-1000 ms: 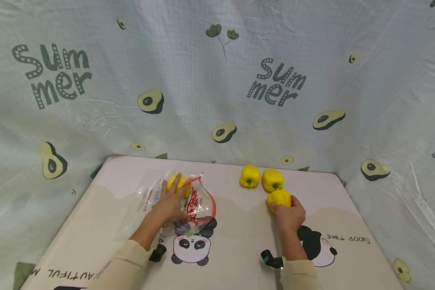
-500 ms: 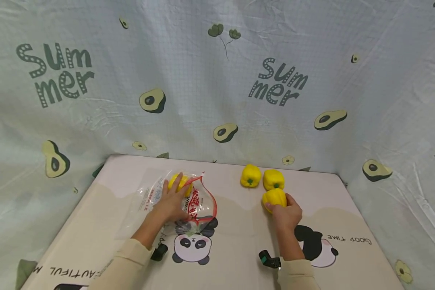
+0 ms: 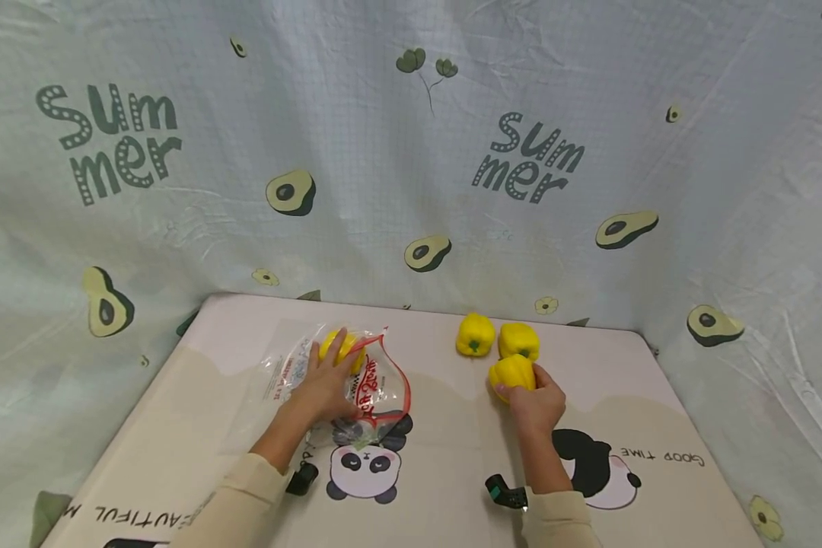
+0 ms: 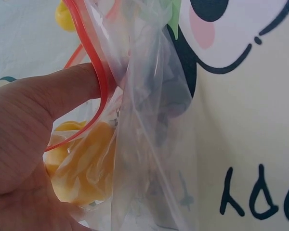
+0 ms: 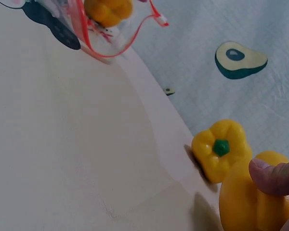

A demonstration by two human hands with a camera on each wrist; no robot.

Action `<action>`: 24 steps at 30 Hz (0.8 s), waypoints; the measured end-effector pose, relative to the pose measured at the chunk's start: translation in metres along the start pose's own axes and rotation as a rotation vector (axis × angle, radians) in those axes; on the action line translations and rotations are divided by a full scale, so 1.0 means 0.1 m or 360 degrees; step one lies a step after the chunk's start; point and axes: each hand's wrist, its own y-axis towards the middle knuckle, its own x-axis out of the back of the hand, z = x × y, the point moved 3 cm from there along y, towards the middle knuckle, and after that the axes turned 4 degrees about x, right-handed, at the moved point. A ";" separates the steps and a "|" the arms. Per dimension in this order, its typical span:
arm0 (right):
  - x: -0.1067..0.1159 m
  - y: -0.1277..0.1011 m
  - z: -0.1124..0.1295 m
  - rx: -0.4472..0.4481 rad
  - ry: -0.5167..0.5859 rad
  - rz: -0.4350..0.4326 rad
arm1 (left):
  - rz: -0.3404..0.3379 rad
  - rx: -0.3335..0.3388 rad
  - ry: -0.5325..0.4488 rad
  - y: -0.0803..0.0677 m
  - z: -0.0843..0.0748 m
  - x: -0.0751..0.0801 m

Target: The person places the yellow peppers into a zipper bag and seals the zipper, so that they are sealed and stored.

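Note:
A clear zip bag (image 3: 383, 392) with a red-edged mouth lies on the table's left half, one yellow bell pepper (image 3: 332, 346) inside. My left hand (image 3: 323, 388) holds the bag, fingers spread over the bagged pepper; in the left wrist view the thumb (image 4: 74, 86) hooks the red rim. Between thumb and fingers, my right hand (image 3: 540, 403) grips a second yellow bell pepper (image 3: 510, 374), close over the table. Behind it stand two more yellow bell peppers, one at the left (image 3: 476, 336) and one at the right (image 3: 519, 340), the latter partly covered by the held one.
The tabletop (image 3: 445, 457) has a printed cover with pandas and lettering. A hanging sheet (image 3: 356, 137) with avocado prints closes off the back and both sides. Dark wrist cameras, left (image 3: 303, 479) and right (image 3: 505, 493), jut from the wrists.
My right hand has shifted a little to the left with its pepper, now overlapping the right rear pepper. My left hand and the bag have stayed in place.

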 end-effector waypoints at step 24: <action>-0.20 -0.09 0.04 0.0037 -0.0003 0.0191 | 0.0013 -0.0030 -0.0010 0.01 0.00 0.00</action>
